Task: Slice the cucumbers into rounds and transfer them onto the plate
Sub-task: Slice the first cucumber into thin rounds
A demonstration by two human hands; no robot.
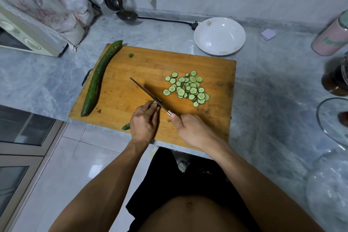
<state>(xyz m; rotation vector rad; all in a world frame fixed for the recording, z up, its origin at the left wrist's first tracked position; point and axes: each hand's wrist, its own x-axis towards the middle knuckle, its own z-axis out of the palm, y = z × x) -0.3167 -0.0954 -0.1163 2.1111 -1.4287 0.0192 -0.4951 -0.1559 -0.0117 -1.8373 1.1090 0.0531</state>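
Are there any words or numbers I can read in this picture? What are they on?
Pink container at the right edge: green lettering, cut off and too blurred to read.
Oven dials on the left: any markings are too small to read.
Nothing else, not the plate nor the cutting board, shows writing.

The grey marble counter (263, 88) carries a wooden cutting board (131, 73) and white plate (219, 36).

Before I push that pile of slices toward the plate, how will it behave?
The cucumber slices lie loose and overlapping, so they will probably scatter rather than slide together. Their cut faces look wet; some may cling to the cutting board. Thin rounds likely break if pressed.
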